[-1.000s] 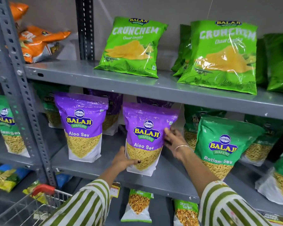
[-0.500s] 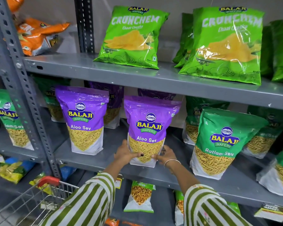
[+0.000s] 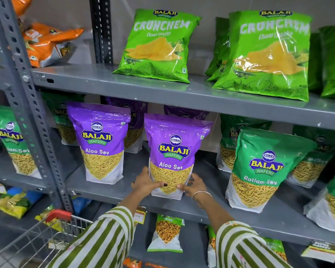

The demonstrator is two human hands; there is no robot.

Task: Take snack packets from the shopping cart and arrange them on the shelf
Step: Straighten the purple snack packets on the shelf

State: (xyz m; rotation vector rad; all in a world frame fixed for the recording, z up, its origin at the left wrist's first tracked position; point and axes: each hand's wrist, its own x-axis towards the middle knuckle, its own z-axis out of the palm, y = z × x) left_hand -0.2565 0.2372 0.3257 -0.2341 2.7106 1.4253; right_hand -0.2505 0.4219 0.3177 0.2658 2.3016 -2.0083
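Observation:
A purple Aloo Sev packet (image 3: 173,149) stands upright on the grey middle shelf (image 3: 124,192). My left hand (image 3: 145,183) grips its lower left corner, thumb across the front. My right hand (image 3: 193,185), with a thin bangle at the wrist, holds its lower right corner. A second purple Aloo Sev packet (image 3: 100,142) stands to its left, apart from it. More purple packets sit behind in shadow. The shopping cart (image 3: 52,229), with a red handle, shows at the bottom left; I cannot see what is inside.
Green Ratlami Sev packets (image 3: 263,167) stand to the right on the same shelf. Green Crunchem bags (image 3: 159,45) lean on the top shelf, orange bags (image 3: 46,43) at the far left. A perforated grey upright (image 3: 29,113) divides the bays. Small packets (image 3: 166,235) lie on the lower shelf.
My right hand slid from the packet's right side down to its lower right corner. The packet now stands straighter and a little further back. My left hand stayed at its base.

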